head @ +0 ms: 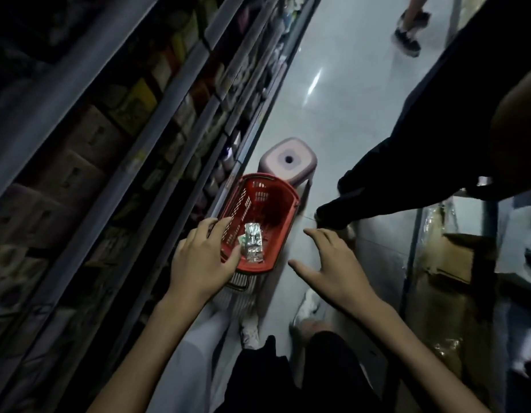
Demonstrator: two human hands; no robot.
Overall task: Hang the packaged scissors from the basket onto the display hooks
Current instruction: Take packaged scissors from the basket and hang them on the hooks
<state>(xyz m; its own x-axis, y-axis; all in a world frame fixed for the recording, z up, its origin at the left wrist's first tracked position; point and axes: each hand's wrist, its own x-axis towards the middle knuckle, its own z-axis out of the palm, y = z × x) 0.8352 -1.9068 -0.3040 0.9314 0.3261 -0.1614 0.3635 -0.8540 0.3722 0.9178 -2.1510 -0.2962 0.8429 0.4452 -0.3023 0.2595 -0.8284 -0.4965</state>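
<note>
Scissors pack [253, 242] lying in red basket [283, 190] mid-frame, left hand [203, 257] fingers loosely spread over its left rim, gripping nothing, right hand [332, 263] splayed, empty, right of basket.

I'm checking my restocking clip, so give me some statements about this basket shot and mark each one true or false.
1. The red basket holds shiny packages. True.
2. The right hand grips a package. False: it is spread open above the floor, to the right of the basket, and holds nothing.
3. The left hand reaches over the basket's rim towards the packages. True.
4. The pink stool stands inside the basket. False: it stands outside it, on the floor beyond the basket.
5. Another person stands to the right of the basket. True.
</note>
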